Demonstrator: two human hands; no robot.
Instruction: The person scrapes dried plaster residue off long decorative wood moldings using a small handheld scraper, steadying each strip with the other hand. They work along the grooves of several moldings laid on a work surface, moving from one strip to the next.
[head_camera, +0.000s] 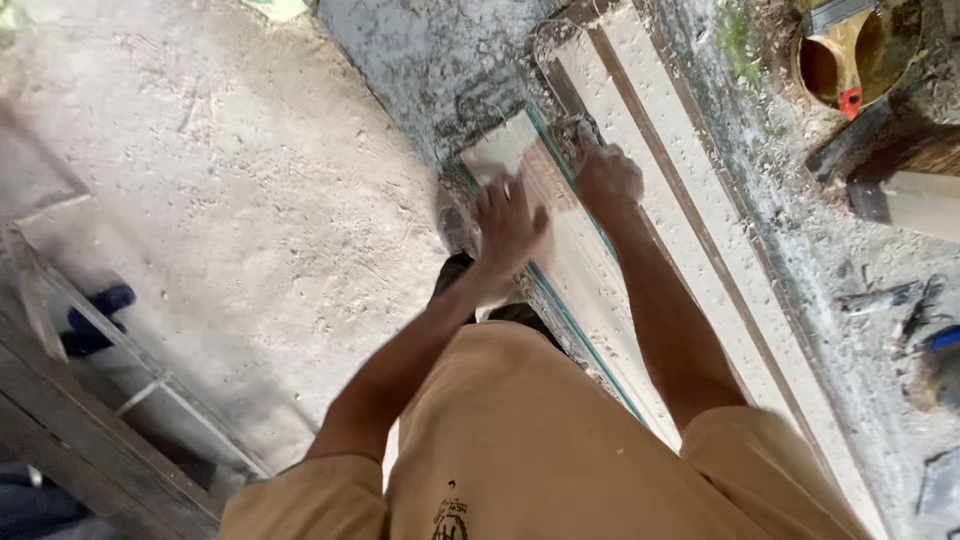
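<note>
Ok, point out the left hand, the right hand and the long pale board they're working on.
left hand (508, 222), head view, on the back of the blurred hand.
right hand (606, 176), head view, on the knuckles pressing down.
long pale board (600, 300), head view, on its bare face between the forearms.

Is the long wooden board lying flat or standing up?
Lying flat. The long wooden board lies along the workbench, and the left hand and right hand both press down on its top face.
</note>
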